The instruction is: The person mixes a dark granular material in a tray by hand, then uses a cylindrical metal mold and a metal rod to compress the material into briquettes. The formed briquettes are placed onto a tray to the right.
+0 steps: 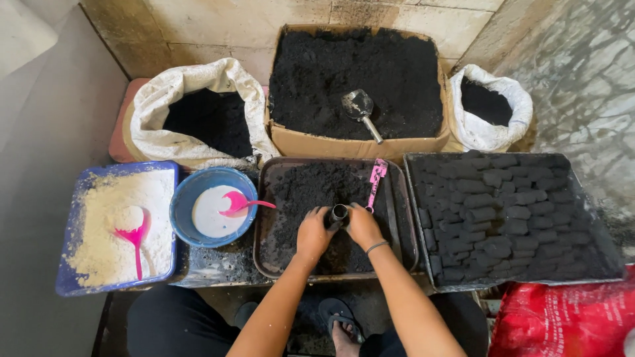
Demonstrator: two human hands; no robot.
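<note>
While both hands meet over the middle tray, the fingers of the left hand (313,233) and the right hand (362,225) curl closed around a short black tube (338,214), standing upright with its open mouth facing up. The tube sits between the two palms, just above the dark powder (311,188) in the brown tray (264,251), probably gripped from both sides so that it stays steady and any spill falls back into the tray. A thin bracelet circles the right wrist.

Just right of the hands, a pink flat tool (376,182) lies along the tray's right side, within easy reach. Further right, a black tray (595,264) holds rows of dark cylindrical briquettes (496,211), laid close together, seemingly kept apart from the loose powder.

Left of the middle tray stands a blue bowl (182,218) of white liquid with a pink spoon (241,203) resting in it, and further left a blue tray (69,277) of pale powder with another pink scoop (135,241) lying on top.

On the far side, an open cardboard box (350,144) full of black powder carries a metal scoop (360,109), its handle pointing near. A white woven sack (192,79), rolled down at the mouth, stands to the box's left, and a smaller white sack (503,132) to its right; both hold black material. At the near right corner a red printed bag (562,324) shows, its markings too partial to describe. A sandalled foot (340,324) rests on the floor below.
</note>
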